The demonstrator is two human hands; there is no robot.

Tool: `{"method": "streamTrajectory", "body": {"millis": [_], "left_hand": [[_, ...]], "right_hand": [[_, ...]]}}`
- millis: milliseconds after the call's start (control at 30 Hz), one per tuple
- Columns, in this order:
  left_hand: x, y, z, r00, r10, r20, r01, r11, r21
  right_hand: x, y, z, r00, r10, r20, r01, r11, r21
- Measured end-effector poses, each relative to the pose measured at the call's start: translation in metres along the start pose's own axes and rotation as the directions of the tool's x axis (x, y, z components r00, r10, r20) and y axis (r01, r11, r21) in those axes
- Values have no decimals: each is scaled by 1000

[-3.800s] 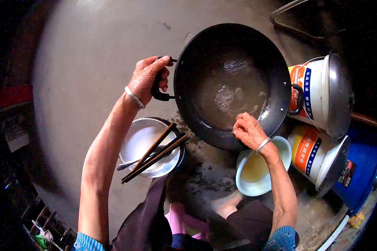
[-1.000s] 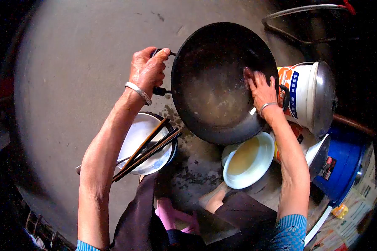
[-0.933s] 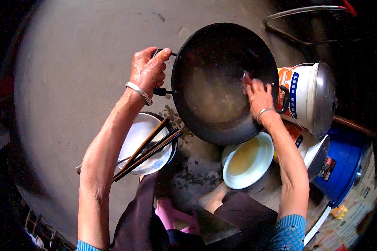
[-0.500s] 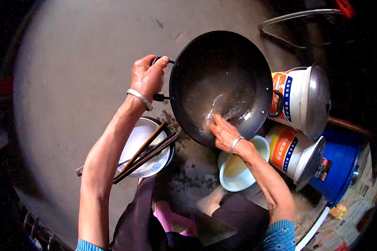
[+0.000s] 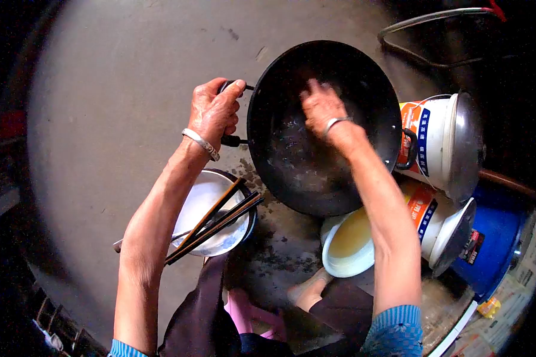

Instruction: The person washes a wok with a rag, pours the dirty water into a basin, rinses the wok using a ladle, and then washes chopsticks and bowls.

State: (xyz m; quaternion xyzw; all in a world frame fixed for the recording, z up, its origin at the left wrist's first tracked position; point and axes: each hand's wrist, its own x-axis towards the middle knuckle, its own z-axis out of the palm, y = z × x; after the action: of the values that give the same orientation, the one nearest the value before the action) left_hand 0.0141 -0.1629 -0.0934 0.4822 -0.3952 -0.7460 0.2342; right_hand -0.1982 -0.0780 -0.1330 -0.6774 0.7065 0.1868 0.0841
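Note:
A black wok with water pooled in its bottom is in front of me. My left hand is closed around the wok's left handle, gripping its upper end. Inside the wok, my right hand is over the upper middle of the bowl, its fingers extended and blurred by motion. I see nothing in that hand, though its palm side is hidden. Beneath my left forearm is a white bowl, with several dark chopsticks and a metal utensil lying across it.
A pale basin of cloudy yellowish liquid stands below the wok, partly behind my right forearm. Lidded white buckets and a blue tub line the right. A pink stool shows between my legs. A curved metal bar is at upper right.
My right hand has moved up from the wok's lower edge to its upper middle. My left hand keeps its grip on the handle. The whole view has shifted slightly.

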Motion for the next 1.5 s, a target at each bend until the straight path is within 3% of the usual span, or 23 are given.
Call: {"method": "streamTrajectory", "body": {"millis": [200,433,567,633,700,767,900,967,1000,1033,1067,1167,1200,1300,1333,1400,1500], "left_hand": [[1,-2,-4,999,18,35,-18,1000,1],[1,-2,-1,1000,29,-9,-29,1000,11],[-2,1,2,999,19,-38,-18,999,27],[-1,0,1,998,21,-51,-20,1000,20],[0,-1,1,999,10,-36,-10,1000,-12],[0,-1,0,999,8,-36,-7,1000,1],[-1,1,1,1000,-6,-30,7,1000,27],[0,-2,0,1000,-4,-22,4,1000,21],[1,-3,-1,1000,0,-15,0,1000,11],[1,-2,-2,1000,1,-21,-1,1000,29],[0,-1,0,1000,-5,-22,5,999,32],[-1,-1,1,1000,-4,-14,4,999,36],[-1,-1,0,1000,10,-7,-9,999,37],[0,-1,-1,1000,-2,10,1,1000,8],[0,0,-2,1000,0,8,0,1000,5],[-2,0,0,1000,5,2,-5,1000,13],[-2,0,0,1000,19,-4,-19,1000,16]], "right_hand": [[-45,78,18,997,41,-60,-48,990,-134],[-153,56,37,995,34,93,-30,999,-45],[-168,7,14,941,-60,333,-12,977,212],[-161,-17,8,939,-173,296,35,907,421],[-150,-40,11,969,-244,39,179,802,570],[-126,-54,1,969,-247,26,173,747,641],[-70,-69,-2,978,-165,-131,210,779,591],[-36,-63,9,968,-95,-232,191,878,438],[-21,-55,-14,994,-61,-90,94,898,431],[11,-28,1,980,194,-39,-137,808,574],[9,-9,-8,986,-1,-165,45,964,263],[4,34,-10,983,107,-152,-115,992,-47],[1,60,11,978,27,-205,-66,980,-187],[-45,81,19,988,126,-88,-139,976,-165],[-61,88,32,987,114,-109,-131,977,-169],[-94,83,29,989,142,50,-131,977,-171],[-140,61,36,990,101,98,-91,990,-108]]}}
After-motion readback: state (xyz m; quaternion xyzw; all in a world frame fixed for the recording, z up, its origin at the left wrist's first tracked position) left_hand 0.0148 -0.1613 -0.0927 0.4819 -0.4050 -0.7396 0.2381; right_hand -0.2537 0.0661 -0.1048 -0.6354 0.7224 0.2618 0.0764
